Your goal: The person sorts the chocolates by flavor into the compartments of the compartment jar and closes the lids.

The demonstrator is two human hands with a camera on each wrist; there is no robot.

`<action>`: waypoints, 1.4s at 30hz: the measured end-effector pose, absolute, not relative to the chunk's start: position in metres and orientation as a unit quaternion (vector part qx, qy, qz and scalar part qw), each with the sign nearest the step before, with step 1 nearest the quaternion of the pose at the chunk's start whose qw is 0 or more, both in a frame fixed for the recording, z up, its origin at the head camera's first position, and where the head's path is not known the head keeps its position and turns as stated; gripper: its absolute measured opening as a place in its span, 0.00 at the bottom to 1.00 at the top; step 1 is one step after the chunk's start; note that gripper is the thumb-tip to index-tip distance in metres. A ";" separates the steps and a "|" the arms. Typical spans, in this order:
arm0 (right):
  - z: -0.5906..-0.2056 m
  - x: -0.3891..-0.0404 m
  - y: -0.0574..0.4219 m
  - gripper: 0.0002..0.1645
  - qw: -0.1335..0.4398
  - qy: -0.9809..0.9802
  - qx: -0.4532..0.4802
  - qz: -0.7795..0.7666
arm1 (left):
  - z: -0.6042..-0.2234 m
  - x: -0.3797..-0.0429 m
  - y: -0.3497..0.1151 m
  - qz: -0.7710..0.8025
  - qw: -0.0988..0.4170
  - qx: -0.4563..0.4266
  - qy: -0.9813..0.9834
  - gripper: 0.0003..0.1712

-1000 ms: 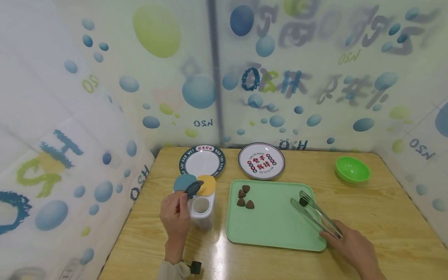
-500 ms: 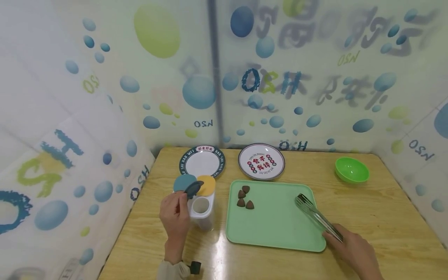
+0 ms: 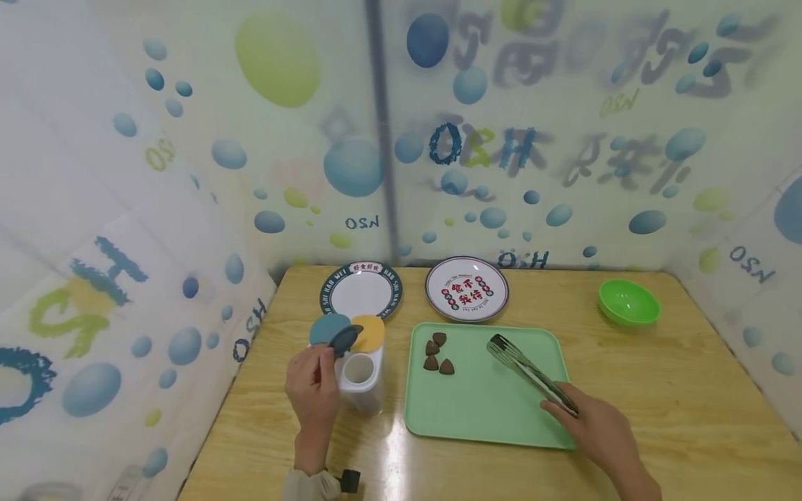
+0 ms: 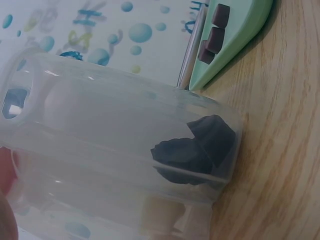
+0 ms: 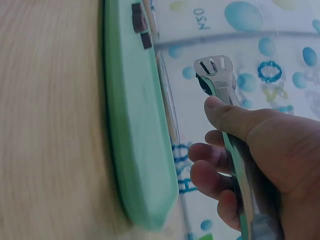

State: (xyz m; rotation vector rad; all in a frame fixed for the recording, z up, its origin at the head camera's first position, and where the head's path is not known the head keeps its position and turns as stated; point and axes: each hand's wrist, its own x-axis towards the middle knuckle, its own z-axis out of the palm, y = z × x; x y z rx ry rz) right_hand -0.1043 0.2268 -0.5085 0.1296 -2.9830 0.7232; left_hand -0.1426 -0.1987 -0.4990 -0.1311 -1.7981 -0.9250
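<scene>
My left hand (image 3: 315, 386) pinches the raised dark grey lid (image 3: 344, 341) of a translucent storage container (image 3: 365, 395). The round opening under that lid is uncovered; its teal lid (image 3: 329, 327) and yellow lid (image 3: 370, 332) lie down. Through the wall, the left wrist view shows dark lumps (image 4: 182, 157) at the bottom of one compartment and a beige piece (image 4: 162, 215) in another. My right hand (image 3: 598, 428) grips metal tongs (image 3: 532, 376) above the green tray (image 3: 479, 410). A dark piece (image 5: 204, 86) sits between the tongs' closed tips. Several brown wedge-shaped pieces (image 3: 431, 362) lie on the tray's left.
Behind the container stands a green-rimmed plate (image 3: 361, 292). A white plate with red characters (image 3: 466, 289) is right of it, behind the tray. At the far right of the wooden table (image 3: 683, 390) is a bright green bowl (image 3: 628, 303). Patterned curtains (image 3: 301, 160) enclose the table.
The tongs have closed on the dark piece at the tray's right side and lifted it, then moved left over the tray. My left hand has stayed at the lid.
</scene>
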 end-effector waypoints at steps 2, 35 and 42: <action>-0.506 -0.107 0.218 0.24 0.060 -0.967 0.060 0.240 | -0.500 -0.143 -0.199 -0.390 0.530 -0.055 -0.751 0.05; -0.475 -0.120 0.077 0.17 0.123 -0.896 0.293 0.312 | -0.496 -0.141 -0.200 -0.381 0.519 -0.050 -0.763 0.07; -0.474 -0.120 0.077 0.20 0.090 -0.907 0.258 0.321 | -0.497 -0.141 -0.200 -0.388 0.521 -0.049 -0.759 0.05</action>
